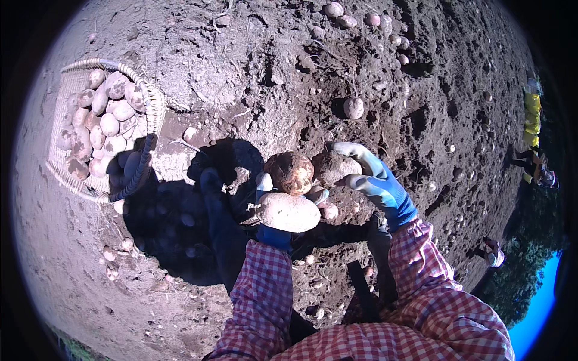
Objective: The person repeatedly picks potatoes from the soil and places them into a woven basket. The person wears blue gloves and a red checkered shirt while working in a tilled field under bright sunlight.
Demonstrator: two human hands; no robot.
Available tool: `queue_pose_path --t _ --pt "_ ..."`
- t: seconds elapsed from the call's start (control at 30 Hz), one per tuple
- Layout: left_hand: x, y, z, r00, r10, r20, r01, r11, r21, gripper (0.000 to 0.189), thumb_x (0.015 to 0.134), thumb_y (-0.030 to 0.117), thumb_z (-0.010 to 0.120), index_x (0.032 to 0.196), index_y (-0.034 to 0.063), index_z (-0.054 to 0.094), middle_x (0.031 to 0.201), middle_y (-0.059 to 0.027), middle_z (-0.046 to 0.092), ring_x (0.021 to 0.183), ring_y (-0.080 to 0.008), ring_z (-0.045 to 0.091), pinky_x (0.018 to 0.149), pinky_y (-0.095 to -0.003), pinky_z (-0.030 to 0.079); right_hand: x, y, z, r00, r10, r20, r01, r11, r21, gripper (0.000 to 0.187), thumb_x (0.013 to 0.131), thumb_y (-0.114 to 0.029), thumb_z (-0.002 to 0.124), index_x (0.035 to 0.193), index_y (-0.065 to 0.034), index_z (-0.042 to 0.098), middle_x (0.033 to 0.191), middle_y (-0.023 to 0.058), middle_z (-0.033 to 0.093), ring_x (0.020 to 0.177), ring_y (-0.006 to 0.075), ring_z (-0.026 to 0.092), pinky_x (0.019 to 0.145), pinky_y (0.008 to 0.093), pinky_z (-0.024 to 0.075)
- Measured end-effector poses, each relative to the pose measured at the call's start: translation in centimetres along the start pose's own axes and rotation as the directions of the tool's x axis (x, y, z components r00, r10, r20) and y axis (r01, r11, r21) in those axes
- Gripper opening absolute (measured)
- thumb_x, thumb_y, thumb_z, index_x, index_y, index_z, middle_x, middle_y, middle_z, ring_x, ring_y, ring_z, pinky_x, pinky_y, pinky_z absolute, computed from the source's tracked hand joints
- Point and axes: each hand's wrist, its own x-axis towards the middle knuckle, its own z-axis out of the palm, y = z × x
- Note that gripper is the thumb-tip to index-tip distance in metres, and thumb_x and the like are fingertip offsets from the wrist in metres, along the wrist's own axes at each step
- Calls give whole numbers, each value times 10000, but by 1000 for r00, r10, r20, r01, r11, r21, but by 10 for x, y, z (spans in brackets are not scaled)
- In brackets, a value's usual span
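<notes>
Both my hands wear blue work gloves with pale fingers. My left hand (276, 212) holds a large pale potato (289, 212) and a brown, soil-stained potato (290, 173) just beyond it; most of the palm is hidden under them. To the right, my right hand (354, 164) has its thumb and fingers around a third, soil-covered potato (335, 168), which sits close beside the brown one. A woven basket (156, 108) holding many potatoes (109, 125) stands on the soil at the left, its near edge in shadow.
Loose potatoes lie on the dug soil, one (353, 108) beyond my right hand and several (347, 21) at the top. My shadow covers the ground between basket and hands. Far right are yellow sacks (532, 113), a person (544, 173) near them and another person (494, 253).
</notes>
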Motion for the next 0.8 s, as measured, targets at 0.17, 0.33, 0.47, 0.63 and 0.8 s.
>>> queue_pose_path --t 0.17,0.33,0.47,0.63,0.8 --pt "1 5 0 999 23 -26 -15 965 261 858 829 726 526 1383 72 486 1264 -266 583 1040 -446 586 852 -675 427 10 11 18 997 -46 -64 33 980 -198 477 975 -149 631 1416 -32 490 1354 46 527 1038 106 597 980 292 481" --pt "23 2 -28 960 231 -157 -173 932 318 615 955 596 509 1358 134 557 1227 -155 661 963 -429 650 927 -571 517 12 51 27 905 -261 -335 83 883 -463 563 908 -190 680 1381 24 462 1284 178 582 1154 299 601 998 390 487" --pt "12 14 -51 983 -63 170 39 989 144 513 980 539 522 1163 74 639 903 -97 725 739 -318 682 818 -519 570 6 62 5 773 -621 131 263 126 -957 852 727 -71 816 1448 15 370 1341 223 548 1229 388 556 1058 438 447" --pt "-22 11 -25 914 87 397 -141 984 108 472 995 520 490 1146 99 641 983 -111 718 838 -323 679 871 -533 543 18 55 21 943 -317 99 251 483 -839 954 714 -98 869 1481 29 315 1390 240 517 1267 410 534 1076 455 439" --pt "-90 43 61 734 646 208 -675 662 325 420 1033 448 403 1209 122 602 1035 -73 677 985 -264 642 917 -483 514 128 28 138 692 -529 492 628 105 -771 901 785 -72 810 1506 31 280 1399 274 500 1241 422 556 1057 448 456"
